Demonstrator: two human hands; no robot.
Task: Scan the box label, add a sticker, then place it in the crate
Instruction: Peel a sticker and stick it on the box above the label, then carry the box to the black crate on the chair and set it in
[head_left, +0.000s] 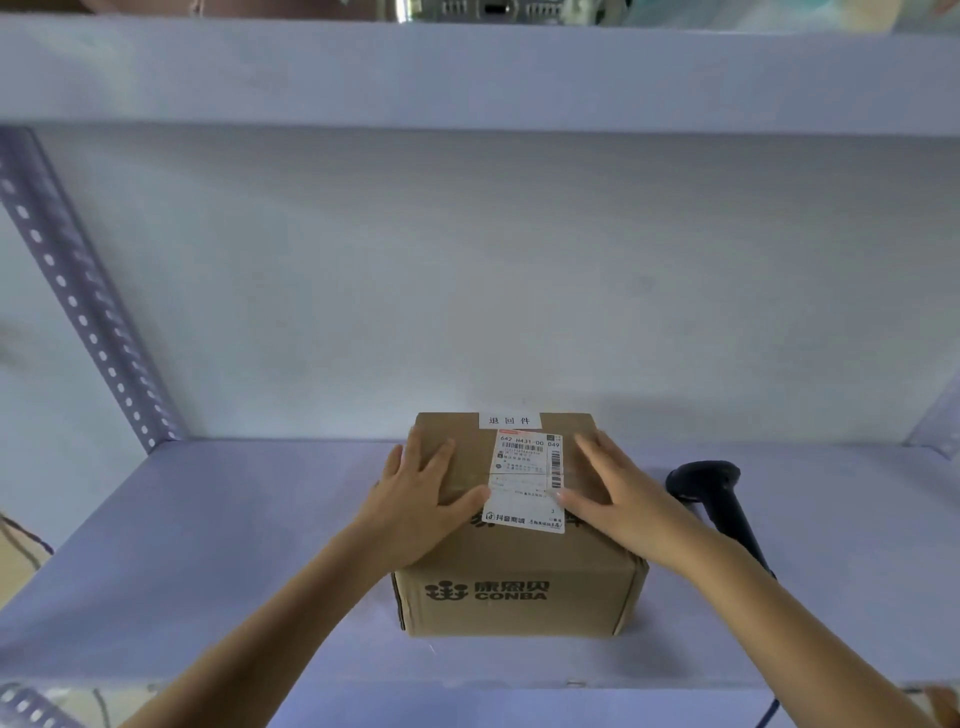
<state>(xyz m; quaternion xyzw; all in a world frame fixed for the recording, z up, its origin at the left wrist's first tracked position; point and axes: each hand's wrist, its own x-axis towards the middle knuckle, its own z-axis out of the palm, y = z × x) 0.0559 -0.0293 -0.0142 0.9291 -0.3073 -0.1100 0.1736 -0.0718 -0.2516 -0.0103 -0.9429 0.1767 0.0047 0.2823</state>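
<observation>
A brown cardboard box printed CONBA stands on the pale shelf board. On its top lies a white shipping label with barcodes, and a small white sticker with three characters sits at the far edge. My left hand lies flat on the box top left of the label, fingers spread. My right hand lies flat on the top right of the label. A black barcode scanner lies on the shelf to the right of the box, partly behind my right forearm.
A perforated metal upright slants along the left side of the shelf bay. Another shelf board runs overhead. The scanner's cable drops past the front edge at lower right. No crate is visible.
</observation>
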